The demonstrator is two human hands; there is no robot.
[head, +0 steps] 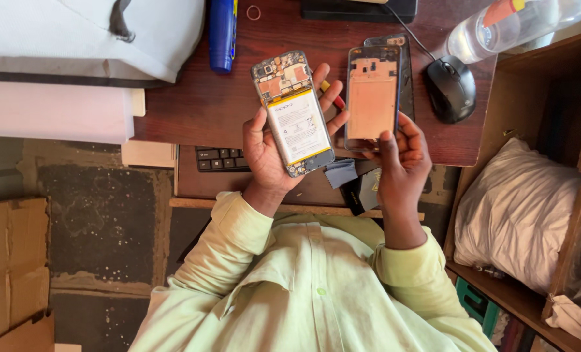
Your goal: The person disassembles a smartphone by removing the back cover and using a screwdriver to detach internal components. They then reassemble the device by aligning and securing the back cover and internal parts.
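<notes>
While the head camera looks straight down, a person in a pale green shirt (316,287) holds two phone parts above a dark wooden worktop (199,104). The left hand (271,153) cradles an opened phone body (293,112), its white battery and circuit board facing up; the fingers (329,98) curl around its far edge and the thumb rests on its near side. The right hand (404,153) holds a screen frame (372,98) upright just beside it, its coppery inner side showing, with the thumb and fingers pinching its lower edge. A black mouse (450,88) sits on the worktop nearby, beside a clear plastic bottle (505,26). A black keyboard (222,158) lies on a lower tray under the left hand.
</notes>
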